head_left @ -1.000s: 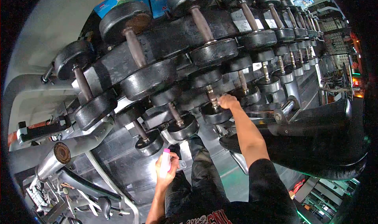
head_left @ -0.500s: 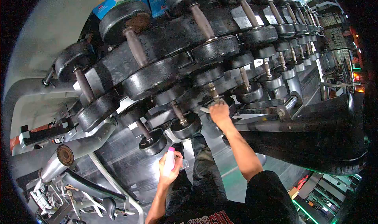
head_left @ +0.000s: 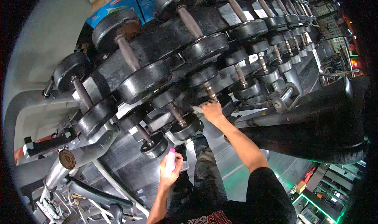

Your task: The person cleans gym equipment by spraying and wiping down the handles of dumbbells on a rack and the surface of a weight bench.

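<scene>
The small dumbbell [head_left: 214,100] sits on the low shelf of the big black rack [head_left: 165,39], about in the middle of the view. It is packed in tight. Another dumbbell [head_left: 179,119] lies just to its left and one more [head_left: 242,84] just to its right, with only thin gaps between them. More heavy dumbbells fill the shelf above, so there is little room over it. The open room is in front of the rack, down by the person's legs and the floor.

The right hand [head_left: 212,110] is on the near end of the small dumbbell. It presses a pale cloth [head_left: 199,110] against the round weight, and a corner of the cloth sticks out to the left. The fingers are bent over it, but how tight they are cannot be told.

The left hand [head_left: 170,169] is lower down and well apart from the rack. It is wrapped around a white bottle [head_left: 170,161] with a pink top, held upright.
</scene>
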A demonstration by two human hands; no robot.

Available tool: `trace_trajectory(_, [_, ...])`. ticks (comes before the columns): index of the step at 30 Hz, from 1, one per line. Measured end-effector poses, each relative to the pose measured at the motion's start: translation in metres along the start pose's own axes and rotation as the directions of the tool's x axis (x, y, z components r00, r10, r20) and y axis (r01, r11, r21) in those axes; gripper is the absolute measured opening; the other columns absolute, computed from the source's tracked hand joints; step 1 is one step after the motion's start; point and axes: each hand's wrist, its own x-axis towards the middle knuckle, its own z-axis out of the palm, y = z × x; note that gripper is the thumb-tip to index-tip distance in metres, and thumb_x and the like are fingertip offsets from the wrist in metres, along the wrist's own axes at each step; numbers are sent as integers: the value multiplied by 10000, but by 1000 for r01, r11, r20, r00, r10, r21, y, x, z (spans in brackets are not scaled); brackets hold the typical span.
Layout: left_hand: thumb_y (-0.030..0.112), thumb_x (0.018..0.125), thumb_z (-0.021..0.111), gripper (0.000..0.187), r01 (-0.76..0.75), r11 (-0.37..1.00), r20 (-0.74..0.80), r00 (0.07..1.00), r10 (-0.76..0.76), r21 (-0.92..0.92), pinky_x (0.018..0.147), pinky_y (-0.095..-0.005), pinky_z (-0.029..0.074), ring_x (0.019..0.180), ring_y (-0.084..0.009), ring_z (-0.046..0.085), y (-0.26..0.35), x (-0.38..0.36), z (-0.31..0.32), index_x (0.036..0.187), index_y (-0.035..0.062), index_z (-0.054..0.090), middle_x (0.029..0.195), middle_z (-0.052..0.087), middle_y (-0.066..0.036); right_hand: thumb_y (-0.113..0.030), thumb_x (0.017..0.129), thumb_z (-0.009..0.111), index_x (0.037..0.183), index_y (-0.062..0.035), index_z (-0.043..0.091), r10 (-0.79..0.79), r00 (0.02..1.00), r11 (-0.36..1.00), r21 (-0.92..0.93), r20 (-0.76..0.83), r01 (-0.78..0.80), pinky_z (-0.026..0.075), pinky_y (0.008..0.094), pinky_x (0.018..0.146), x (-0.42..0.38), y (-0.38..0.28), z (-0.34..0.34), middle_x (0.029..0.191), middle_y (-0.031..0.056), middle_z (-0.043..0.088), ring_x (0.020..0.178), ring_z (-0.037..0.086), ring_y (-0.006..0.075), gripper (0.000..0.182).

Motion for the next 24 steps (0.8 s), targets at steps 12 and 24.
trace_trajectory(12, [-43, 868, 569, 114, -28, 998, 100, 995, 22, 60, 558, -274, 504, 600, -129, 579, -3, -2, -12, 977, -28, 541, 828, 592, -91, -179, 930, 510, 1193, 66, 508, 653, 610, 713, 636, -448, -297, 407, 454, 962, -44, 46, 25, 1200, 221, 563, 1096, 519, 394, 360])
trace_trajectory(24, [-72, 831, 603, 164, -16, 998, 121, 993, 8, 65, 553, -238, 482, 614, -93, 597, -1, -5, -10, 977, -4, 573, 826, 617, -61, 24, 842, 551, 1268, -107, 563, 536, 650, 699, 715, -538, 15, 332, 431, 1081, -95, -62, 81, 1415, 151, 433, 1343, 319, 398, 446])
